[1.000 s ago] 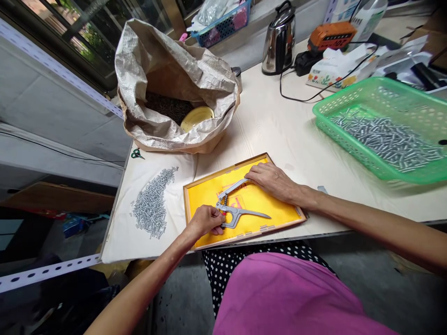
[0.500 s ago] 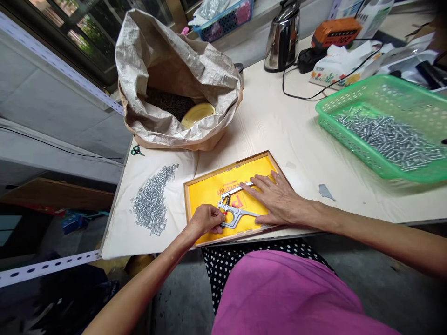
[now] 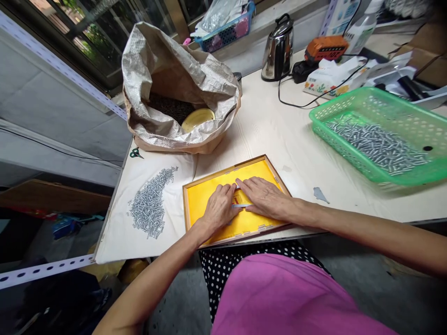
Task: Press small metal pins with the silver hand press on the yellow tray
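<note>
A pair of silver metal pliers (image 3: 242, 205) lies over the yellow bottom of a shallow wood-rimmed tray (image 3: 198, 197); only short stretches of its handles show. My left hand (image 3: 220, 207) is closed over the head end, hiding the jaws and spring. From the right, my right hand (image 3: 267, 197) grips the two handles, fingers on the far one and thumb by the near one. The fingertips of both hands almost meet. Left of the tray, a pile of small silver pins (image 3: 148, 204) is spread on the pale tabletop.
A green basket (image 3: 349, 158) of longer silver pins stands at the right. Behind the tray is an open woven sack (image 3: 216, 70) with a yellow bowl (image 3: 197, 118) inside. Small scissors (image 3: 135, 153) lie by the left edge. A kettle (image 3: 278, 51) with a cord stands at the back.
My left hand has gone from pinching at the lower jaw to covering the pliers' head. My right hand has shifted left, its fingers now curled more closely over the handles.
</note>
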{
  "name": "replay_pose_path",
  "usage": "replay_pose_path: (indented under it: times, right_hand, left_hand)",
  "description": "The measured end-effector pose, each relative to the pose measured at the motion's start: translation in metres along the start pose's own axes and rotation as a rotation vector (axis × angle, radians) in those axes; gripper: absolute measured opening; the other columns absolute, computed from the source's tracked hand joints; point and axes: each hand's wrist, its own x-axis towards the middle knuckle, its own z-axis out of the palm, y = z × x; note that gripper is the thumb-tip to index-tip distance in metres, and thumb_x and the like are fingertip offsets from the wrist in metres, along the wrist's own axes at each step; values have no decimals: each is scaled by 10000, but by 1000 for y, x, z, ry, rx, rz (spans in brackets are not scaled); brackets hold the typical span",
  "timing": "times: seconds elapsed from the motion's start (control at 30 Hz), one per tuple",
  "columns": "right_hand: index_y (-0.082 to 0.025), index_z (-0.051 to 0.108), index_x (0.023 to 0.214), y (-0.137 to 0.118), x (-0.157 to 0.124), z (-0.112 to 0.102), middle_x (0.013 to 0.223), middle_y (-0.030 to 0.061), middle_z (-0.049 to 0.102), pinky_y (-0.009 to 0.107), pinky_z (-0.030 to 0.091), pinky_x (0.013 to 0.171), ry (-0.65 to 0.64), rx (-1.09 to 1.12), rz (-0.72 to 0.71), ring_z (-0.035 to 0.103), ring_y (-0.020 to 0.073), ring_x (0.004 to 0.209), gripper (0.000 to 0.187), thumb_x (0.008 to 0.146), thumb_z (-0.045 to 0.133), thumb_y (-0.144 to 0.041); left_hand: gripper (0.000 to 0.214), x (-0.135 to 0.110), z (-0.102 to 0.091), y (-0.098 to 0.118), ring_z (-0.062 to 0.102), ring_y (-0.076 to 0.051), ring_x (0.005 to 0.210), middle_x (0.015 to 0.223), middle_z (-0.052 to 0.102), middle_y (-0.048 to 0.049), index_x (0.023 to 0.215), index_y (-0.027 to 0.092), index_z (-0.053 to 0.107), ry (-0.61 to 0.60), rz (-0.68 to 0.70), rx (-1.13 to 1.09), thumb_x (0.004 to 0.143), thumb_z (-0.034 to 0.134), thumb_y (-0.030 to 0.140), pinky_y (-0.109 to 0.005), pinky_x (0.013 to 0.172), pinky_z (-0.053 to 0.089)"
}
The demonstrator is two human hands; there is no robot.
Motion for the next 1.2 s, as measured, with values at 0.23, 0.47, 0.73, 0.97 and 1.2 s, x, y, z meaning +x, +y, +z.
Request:
replay_pose_path:
  times: [0.23,0.47,0.73,0.97,1.2]
  right_hand:
    - [-122,625,1074,1,11,7,971,134,648,373,408,759,-125,-125,40,541,258,888,184,933,520,-177]
    - [-123,657,1004,0,16,5,947,115,661,349,389,762,-219,-98,33,552,238,905,159,976,533,-219]
    - [-170,658,954,49,23,-3,965,100,644,341,364,757,-147,-35,-16,533,237,903,172,983,519,-268]
    - [-185,634,874,58,33,16,866,60,613,320,328,716,-2,-85,-70,491,217,847,154,956,511,-143]
    - [-185,587,852,51,25,21,849,57,593,314,346,717,69,-72,-81,481,212,825,166,941,486,-87]
  left_hand:
    - [345,2,3,0,565,-274,1081,1116,636,-116,1190,165,589,-18,-68,49,891,643,327,-378,884,512]
    - [198,-1,9,0,602,-256,1020,1047,677,-101,1061,173,647,9,-102,30,927,616,317,-376,868,532]
    - [193,-20,30,18,474,-265,1325,1331,598,-116,1024,160,667,182,194,49,984,478,163,-431,1093,447]
    - [214,-29,24,3,579,-222,1072,1126,648,-105,986,169,697,246,176,-104,989,502,257,-349,911,522]
    - [240,-28,-13,-146,597,-248,1009,982,678,-119,921,149,728,528,-770,19,957,519,261,-351,894,467]
